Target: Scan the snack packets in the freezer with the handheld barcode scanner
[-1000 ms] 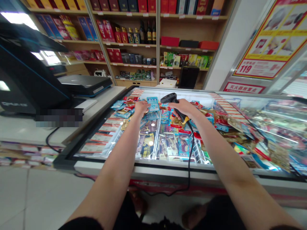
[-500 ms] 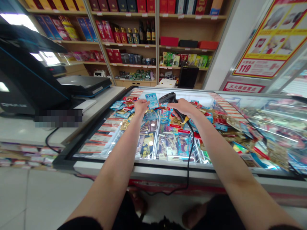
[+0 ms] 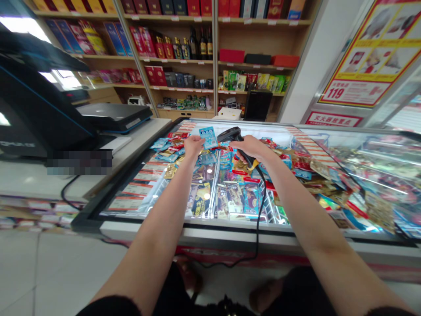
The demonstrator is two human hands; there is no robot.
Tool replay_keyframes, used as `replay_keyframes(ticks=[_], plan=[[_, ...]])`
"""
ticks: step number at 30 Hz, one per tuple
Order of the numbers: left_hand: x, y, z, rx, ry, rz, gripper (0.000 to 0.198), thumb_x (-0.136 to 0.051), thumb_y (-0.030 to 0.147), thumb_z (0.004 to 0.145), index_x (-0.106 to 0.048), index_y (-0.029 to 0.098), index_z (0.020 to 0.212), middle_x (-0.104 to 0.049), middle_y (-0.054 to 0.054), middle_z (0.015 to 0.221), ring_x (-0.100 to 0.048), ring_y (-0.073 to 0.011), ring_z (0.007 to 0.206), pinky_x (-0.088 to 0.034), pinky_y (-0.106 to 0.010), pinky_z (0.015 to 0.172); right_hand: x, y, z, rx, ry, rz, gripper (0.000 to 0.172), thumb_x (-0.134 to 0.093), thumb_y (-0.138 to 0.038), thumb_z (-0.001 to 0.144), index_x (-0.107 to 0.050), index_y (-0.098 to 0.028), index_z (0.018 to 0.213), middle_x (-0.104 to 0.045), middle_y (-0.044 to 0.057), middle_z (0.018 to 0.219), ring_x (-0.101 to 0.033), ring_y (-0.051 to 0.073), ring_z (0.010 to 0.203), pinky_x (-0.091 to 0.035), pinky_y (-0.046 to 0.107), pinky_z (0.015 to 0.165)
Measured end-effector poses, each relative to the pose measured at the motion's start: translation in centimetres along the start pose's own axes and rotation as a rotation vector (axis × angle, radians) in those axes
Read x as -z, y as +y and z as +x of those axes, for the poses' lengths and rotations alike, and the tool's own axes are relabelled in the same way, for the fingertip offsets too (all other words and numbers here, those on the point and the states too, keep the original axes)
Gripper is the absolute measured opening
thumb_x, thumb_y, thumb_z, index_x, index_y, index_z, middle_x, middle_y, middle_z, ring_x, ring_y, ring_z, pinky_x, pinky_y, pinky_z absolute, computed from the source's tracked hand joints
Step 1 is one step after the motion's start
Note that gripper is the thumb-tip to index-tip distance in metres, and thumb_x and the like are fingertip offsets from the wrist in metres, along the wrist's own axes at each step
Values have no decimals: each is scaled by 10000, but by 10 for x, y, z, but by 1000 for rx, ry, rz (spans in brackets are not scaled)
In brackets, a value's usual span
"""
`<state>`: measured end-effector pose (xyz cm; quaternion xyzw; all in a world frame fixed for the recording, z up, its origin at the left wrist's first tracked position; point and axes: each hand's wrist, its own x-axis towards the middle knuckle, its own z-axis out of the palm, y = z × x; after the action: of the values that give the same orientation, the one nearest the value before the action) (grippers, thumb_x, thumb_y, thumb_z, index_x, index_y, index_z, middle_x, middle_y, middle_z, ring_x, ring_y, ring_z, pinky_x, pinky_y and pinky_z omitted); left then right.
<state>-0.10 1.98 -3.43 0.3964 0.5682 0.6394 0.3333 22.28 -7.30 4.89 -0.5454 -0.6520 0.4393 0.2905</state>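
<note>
Between the fingers of my left hand [image 3: 194,145] is a light blue snack packet [image 3: 208,137], gripped by its left edge and raised over the freezer top. My right hand [image 3: 249,147] is wrapped around a black barcode scanner [image 3: 229,134], whose head points left at the packet with a small gap between them. A black cable [image 3: 261,210] hangs from the scanner's handle down past the freezer's front edge. Under both hands, small snack packets [image 3: 176,145] in blue, red and gold lie heaped on the glass.
The chest freezer [image 3: 138,226] holds wrapped ice creams [image 3: 230,197] beneath its glass. More packets [image 3: 302,162] spread to the right. A counter [image 3: 131,140] at left carries a dark scale-like machine [image 3: 115,115]. Behind are shelves [image 3: 184,61] with boxes and bottles.
Almost nothing has moved. The blue packet is tilted very slightly differently in my left hand, and the view has shifted a little.
</note>
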Motion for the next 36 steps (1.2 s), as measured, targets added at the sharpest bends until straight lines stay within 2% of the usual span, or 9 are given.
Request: replay_keyframes(ticks=[7, 14, 21, 25, 28, 31, 36], plan=[[1, 1, -2, -7, -8, 19, 153, -738, 156, 686, -589, 173, 715, -572, 38, 649, -590, -114, 627, -543, -245, 667, 1, -2, -3, -8, 2, -15, 414, -620, -275, 978, -536, -180, 583, -564, 63, 487, -474, 127, 413, -420, 277, 458], [2, 3, -5, -12, -2, 29, 157, -745, 148, 689, -594, 173, 719, -563, 42, 632, -582, -114, 608, -537, -240, 640, 1, -5, -5, -5, 8, -28, 425, -612, -266, 985, -531, -183, 576, -562, 61, 484, -484, 127, 414, -430, 268, 462], [-7, 8, -11, 8, -38, 20, 168, -752, 137, 686, -590, 175, 710, -581, 41, 638, -580, -109, 609, -522, -236, 655, 5, -1, -6, -30, 9, 5, 418, -646, -266, 979, -535, -191, 583, -556, 40, 462, -472, 122, 401, -446, 254, 456], [-20, 18, -22, 30, -83, -21, 223, -798, 117, 671, -584, 172, 707, -572, 48, 617, -569, -100, 592, -511, -233, 650, 17, 1, -10, -42, 49, 44, 397, -714, -271, 949, -540, -195, 600, -566, 30, 471, -486, 127, 401, -441, 250, 443], [-34, 25, -34, 60, -129, -45, 278, -847, 124, 661, -574, 169, 690, -572, 50, 603, -547, -84, 564, -506, -232, 648, 33, 5, -15, -63, 133, 49, 371, -686, -264, 973, -556, -196, 632, -573, 25, 481, -500, 133, 402, -445, 252, 441], [-53, 30, -48, 74, -194, -57, 297, -879, 135, 646, -586, 164, 689, -597, 43, 613, -555, -81, 562, -510, -233, 651, 54, 14, -19, -94, 241, 66, 343, -664, -255, 986, -567, -194, 662, -577, 20, 492, -508, 134, 400, -440, 249, 426], [-92, 39, -68, 50, -314, -74, 219, -817, 104, 714, -608, 157, 678, -589, 45, 592, -536, -75, 532, -488, -220, 606, 88, 35, -30, -76, 367, 173, 254, -681, -245, 966, -596, -191, 733, -590, 15, 520, -528, 138, 419, -459, 244, 430]])
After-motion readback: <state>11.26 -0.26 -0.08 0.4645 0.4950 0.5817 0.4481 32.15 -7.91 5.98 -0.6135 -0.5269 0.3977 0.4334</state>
